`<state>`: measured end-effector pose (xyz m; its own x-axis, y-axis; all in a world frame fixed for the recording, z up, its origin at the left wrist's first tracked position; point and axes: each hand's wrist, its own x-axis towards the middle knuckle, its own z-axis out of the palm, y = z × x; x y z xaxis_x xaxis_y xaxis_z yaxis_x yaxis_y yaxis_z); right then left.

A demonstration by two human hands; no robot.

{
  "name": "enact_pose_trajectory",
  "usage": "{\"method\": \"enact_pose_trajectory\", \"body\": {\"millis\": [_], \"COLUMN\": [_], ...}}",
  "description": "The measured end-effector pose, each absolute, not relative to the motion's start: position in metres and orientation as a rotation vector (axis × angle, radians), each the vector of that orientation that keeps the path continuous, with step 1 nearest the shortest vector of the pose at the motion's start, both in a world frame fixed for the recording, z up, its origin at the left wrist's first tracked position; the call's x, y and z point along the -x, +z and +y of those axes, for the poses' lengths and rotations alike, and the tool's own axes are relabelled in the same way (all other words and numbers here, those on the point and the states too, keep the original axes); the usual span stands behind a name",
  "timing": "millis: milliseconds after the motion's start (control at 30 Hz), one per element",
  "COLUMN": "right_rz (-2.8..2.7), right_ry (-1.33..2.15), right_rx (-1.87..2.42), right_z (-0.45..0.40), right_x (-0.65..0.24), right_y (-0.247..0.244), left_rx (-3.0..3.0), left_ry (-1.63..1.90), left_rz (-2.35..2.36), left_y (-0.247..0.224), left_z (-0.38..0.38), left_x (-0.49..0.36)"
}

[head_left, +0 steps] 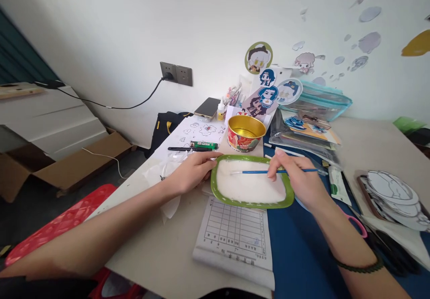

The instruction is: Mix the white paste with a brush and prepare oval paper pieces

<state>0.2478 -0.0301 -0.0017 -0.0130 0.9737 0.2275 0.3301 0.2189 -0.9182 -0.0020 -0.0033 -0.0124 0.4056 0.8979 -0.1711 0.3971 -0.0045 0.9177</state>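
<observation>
A green-rimmed tray (251,203) with a smooth white surface inside is held at its left edge by my left hand (193,172), thumb over the rim and the other fingers partly hidden beneath. In my right hand (295,173) is a thin blue paintbrush (255,172), pinched between thumb and fingers. Its pale bristles point left and lie over the white surface. Under the tray's near side is a pad of printed forms (235,241). Just behind the tray stands a paper bowl (246,133) with a gold inside.
Behind the left hand lie a drawing sheet (204,131), a green marker (204,145) and a black pen (181,149). A phone (208,107) and a small glue bottle (221,110) are further back. At right are paper cutouts (393,194), pink-handled scissors (358,225) and a tube (338,185).
</observation>
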Motion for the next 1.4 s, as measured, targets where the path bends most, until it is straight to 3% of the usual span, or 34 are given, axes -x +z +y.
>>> {"method": "enact_pose_trajectory", "body": {"millis": [1400], "right_rz": [-1.607], "right_ry": [0.820], "right_rx": [1.248], "right_z": [-0.035], "right_x": [-0.237], "right_y": [0.003], "left_rx": [-1.572], "left_ry": [0.603], "left_rz": [1.168], "left_y": [-0.014], "left_z": [-0.002], "left_x": [0.002]}}
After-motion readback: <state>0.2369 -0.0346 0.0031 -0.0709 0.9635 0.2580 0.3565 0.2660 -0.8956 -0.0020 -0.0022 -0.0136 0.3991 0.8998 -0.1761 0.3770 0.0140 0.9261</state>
